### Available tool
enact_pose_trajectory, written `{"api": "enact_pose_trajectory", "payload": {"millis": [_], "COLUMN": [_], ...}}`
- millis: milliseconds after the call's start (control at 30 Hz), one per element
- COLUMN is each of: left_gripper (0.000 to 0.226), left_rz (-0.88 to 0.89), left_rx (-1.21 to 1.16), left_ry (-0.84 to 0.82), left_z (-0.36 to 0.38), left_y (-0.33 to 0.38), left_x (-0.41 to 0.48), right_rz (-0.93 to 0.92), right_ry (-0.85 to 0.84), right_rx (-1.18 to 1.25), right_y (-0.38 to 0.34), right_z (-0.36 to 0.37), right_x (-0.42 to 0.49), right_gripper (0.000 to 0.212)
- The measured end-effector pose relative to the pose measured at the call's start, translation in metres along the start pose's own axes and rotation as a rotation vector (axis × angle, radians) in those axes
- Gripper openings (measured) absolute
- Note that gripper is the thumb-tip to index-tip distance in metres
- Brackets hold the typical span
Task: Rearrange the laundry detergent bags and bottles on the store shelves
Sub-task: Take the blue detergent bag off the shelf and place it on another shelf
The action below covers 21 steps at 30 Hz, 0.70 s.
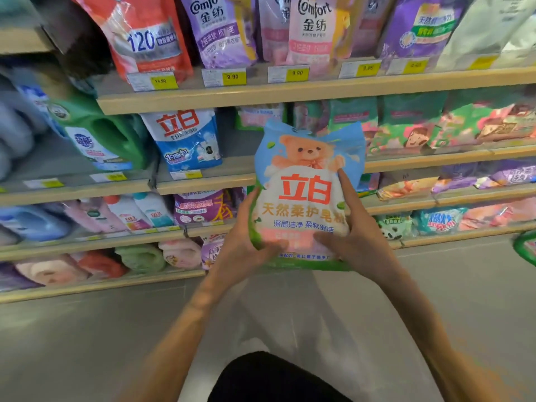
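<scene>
Both hands, left (246, 250) and right (358, 239), gripped the bear bag (306, 195) by its lower sides, upright before the shelves (290, 91). It looked soft, fairly full and probably slippery; holding it low at both edges seemed safest.

bear bag (307, 195) before shelves (232, 94)

both hands (240, 250) (359, 242) hold a teddy-bear detergent bag (307, 195) before shelves (261, 94).

You hold the detergent bag (307, 195) upright: blue top, bear picture, red logo. Left hand (246, 250) fingers grip its lower left edge, right hand (362, 242) fingers its lower right.
</scene>
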<state>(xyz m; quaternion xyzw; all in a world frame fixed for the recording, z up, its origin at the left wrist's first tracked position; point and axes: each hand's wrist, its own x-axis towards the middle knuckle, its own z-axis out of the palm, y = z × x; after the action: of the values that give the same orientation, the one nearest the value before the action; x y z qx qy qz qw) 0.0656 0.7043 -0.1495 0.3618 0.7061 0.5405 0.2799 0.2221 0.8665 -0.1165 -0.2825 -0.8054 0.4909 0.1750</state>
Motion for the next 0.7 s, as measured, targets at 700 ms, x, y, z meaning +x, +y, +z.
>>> {"api": "enact_pose_trajectory", "payload": {"millis": [700], "left_gripper": [0.118], "left_rz": [-0.143], "left_rx": [0.013], "left_ry": [-0.211], "left_z": [-0.047], "left_y": [-0.07], "left_x": [0.146], "right_rz": [0.013], "right_ry": [-0.174], "right_rx": [0.071], "right_y": [0.055], "right_z": [0.028], "right_x": [0.179], "right_gripper": [0.116]}}
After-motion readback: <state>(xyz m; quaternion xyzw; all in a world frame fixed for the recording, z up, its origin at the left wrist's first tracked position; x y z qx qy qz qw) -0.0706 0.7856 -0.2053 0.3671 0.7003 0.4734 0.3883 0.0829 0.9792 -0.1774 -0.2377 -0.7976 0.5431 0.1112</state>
